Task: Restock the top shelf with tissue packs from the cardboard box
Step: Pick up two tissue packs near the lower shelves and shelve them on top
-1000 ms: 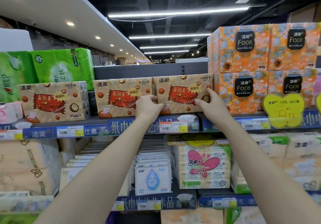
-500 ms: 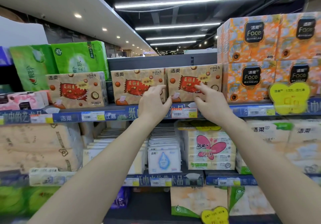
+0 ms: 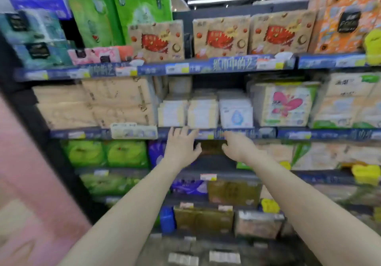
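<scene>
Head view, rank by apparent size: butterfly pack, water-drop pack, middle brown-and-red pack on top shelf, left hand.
1. Middle brown-and-red pack and butterfly pack: look alike, not ranked.
2. Water-drop pack and left hand: similar; the hand is nearer the camera, unsure.

We're seeing tan tissue packs [image 3: 221, 36] showing red logos and brown dots, green packs [image 3: 142, 12] glowing bright, orange floral packs [image 3: 346, 18], shelf edge [image 3: 206, 68] running blue, yellow tags [image 3: 366, 174] hanging.

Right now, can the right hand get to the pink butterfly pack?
Probably yes. The right hand is open and empty, just below and left of the butterfly pack, whose front faces out with nothing blocking it.
</scene>
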Demonstrator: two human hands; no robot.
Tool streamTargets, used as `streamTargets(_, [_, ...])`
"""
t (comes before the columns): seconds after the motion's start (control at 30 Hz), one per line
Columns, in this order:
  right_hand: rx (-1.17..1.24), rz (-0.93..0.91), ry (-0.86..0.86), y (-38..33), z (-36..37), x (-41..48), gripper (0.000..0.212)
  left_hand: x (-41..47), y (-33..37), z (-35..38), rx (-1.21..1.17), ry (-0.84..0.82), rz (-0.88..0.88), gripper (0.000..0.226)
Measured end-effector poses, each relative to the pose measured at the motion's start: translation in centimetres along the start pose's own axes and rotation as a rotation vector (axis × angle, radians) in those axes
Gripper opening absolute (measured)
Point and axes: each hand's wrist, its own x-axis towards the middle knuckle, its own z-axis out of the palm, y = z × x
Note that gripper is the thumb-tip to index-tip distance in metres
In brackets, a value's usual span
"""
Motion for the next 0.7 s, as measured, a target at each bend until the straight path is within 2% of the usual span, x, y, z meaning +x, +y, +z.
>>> streamTargets(0.1, [-0.032,-0.014,-0.190,-2.5,7.6,-3.3,0.058,-7.9,-3.7,2.7,0.070,-0.250,-0.050,0.060])
streamTargets(0.2, [-0.044,0.037,-0.318,-3.7,13.9,-6.3,0.049,-14.4,-6.1,4.7,0.091,-0.407,-0.106,0.059])
streamTargets(0.33, [-0.038,0.058,-0.504,-4.8,21.4,-9.4,0.056,-21.4,-9.1,8.0,0.089,-0.602,-0.212,0.061])
streamTargets(0.63, [-0.046,0.129,-0.753,-5.1,34.7,-9.8,0.037,-28.1,-13.8,15.8,0.090,-0.911,-0.374,0.065])
streamTargets(0.7, [-0.038,0.161,-0.805,-4.7,37.6,-9.1,0.038,-28.3,-14.8,18.1,0.081,-0.973,-0.409,0.065])
